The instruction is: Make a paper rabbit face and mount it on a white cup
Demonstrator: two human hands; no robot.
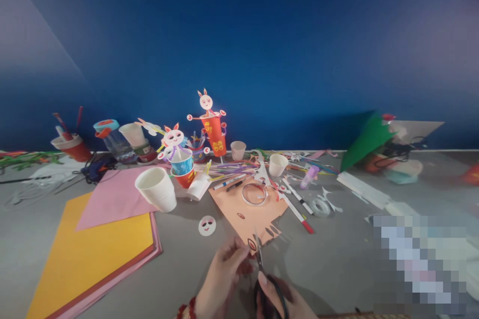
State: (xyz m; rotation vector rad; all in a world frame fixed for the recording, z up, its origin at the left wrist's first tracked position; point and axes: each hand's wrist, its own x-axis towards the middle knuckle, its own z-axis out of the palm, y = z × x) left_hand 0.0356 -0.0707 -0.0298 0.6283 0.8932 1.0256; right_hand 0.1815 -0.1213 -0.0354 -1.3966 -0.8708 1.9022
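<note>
My left hand (pixel 227 265) pinches the near corner of a peach-coloured sheet of paper (pixel 258 217), which has small dark-outlined eye shapes drawn on it. Black-handled scissors (pixel 259 254) are in my right hand (pixel 279 295), with their blades at the sheet's near edge beside one drawn eye (pixel 252 244). The sheet's near right edge is jagged from cuts. A tape roll (pixel 255 194) rests on the paper. Left of the sheet lies a round white face cutout (pixel 207 226).
Coloured paper sheets (pixel 101 251) and a white cup (pixel 156 189) stand left. Behind are rabbit-faced cup figures (pixel 214 132), another white cup (pixel 278 165) and scattered coloured strips. Markers (pixel 299 213) and clear tape (pixel 320 206) lie right. A blue wall (pixel 262 60) bounds the table.
</note>
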